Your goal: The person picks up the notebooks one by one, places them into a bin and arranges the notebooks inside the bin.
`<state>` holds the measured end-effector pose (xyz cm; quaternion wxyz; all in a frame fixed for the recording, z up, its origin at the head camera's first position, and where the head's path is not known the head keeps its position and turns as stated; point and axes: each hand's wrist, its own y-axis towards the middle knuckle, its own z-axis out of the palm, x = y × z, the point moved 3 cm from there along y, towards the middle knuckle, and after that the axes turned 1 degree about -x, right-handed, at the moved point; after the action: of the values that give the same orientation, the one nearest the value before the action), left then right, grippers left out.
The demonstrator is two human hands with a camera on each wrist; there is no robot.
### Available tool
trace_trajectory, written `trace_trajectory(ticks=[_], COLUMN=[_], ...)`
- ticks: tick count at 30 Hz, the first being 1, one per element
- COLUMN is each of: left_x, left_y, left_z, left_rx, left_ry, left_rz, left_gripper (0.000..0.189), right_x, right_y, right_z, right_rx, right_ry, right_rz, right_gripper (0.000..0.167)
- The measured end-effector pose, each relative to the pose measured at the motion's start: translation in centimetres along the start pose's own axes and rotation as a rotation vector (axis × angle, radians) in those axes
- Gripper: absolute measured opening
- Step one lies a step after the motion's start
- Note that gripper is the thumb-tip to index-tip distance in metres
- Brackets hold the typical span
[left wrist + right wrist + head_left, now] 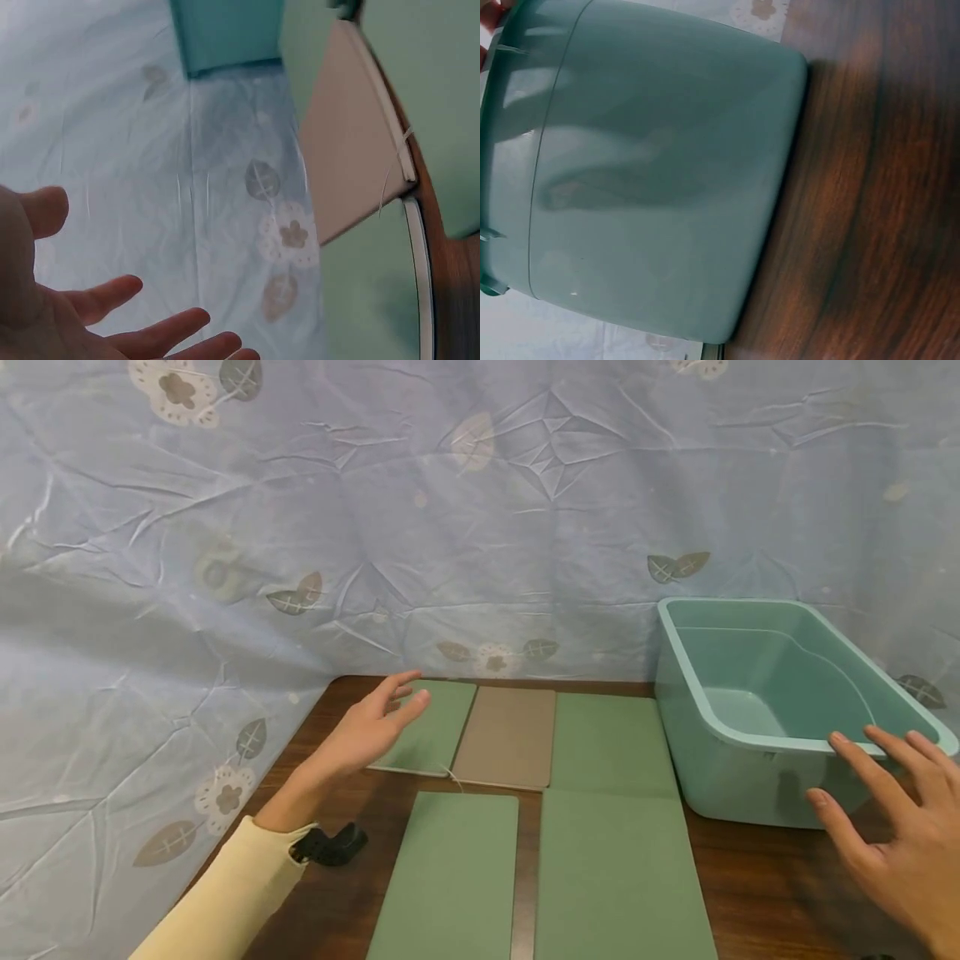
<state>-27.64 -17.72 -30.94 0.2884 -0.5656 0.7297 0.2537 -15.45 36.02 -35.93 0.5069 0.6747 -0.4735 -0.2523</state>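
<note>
My left hand [360, 735] hangs in the air with fingers spread, overlapping the back-left green notebook [442, 739] in the head view. Nothing is in its grasp; the left wrist view shows loose fingers [161, 334]. Beside that notebook lies a brown notebook [506, 739], a thin pale string sticking out near its corner. Further green covers lie at back right [611, 743], front right [618, 877] and front left [457, 877]. On the far right, my right hand [915, 818] is spread, its fingertips right at the near rim of a teal plastic bin [765, 743].
The bin stands on the dark wooden table [765, 877], close to the right edge of the notebooks. A patterned grey-blue cloth [480, 527] hangs behind the table and along its left side. A black strap [330, 845] circles my left wrist over a pale yellow sleeve [232, 893].
</note>
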Motion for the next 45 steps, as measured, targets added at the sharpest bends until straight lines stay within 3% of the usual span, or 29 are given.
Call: trace_trajectory(ticks=[10, 16, 23, 31, 38, 45], left_x=[5.0, 7.9, 10.2, 10.9, 11.3, 11.2], left_y=[2.3, 3.1, 4.3, 5.6, 5.6, 5.8], left_z=[-1.5, -1.8, -1.1, -0.5, -1.3, -1.4], left_rx=[0.105, 0.154, 0.188, 0.196, 0.171, 0.191], left_ry=[-0.300, -0.290, -0.253, -0.265, -0.392, -0.429], left_rz=[-0.250, -0.345, -0.393, -0.383, -0.453, -0.470], left_gripper=[0.082, 0.087, 0.085, 0.087, 0.096, 0.098], right_x=[0.4, 0.4, 0.1, 0.5, 0.5, 0.0], right_y=[0.4, 0.6, 0.5, 0.6, 0.7, 0.5], right_z=[0.1, 0.2, 0.2, 0.2, 0.2, 0.1], right_rx=[-0.054, -0.056, -0.051, -0.073, -0.063, -0.049], right_ry=[0.025, 0.027, 0.037, 0.043, 0.030, 0.018], right_rz=[-0.038, -0.037, -0.028, -0.042, -0.040, -0.033], right_gripper=[0.071, 0.071, 0.072, 0.071, 0.071, 0.072])
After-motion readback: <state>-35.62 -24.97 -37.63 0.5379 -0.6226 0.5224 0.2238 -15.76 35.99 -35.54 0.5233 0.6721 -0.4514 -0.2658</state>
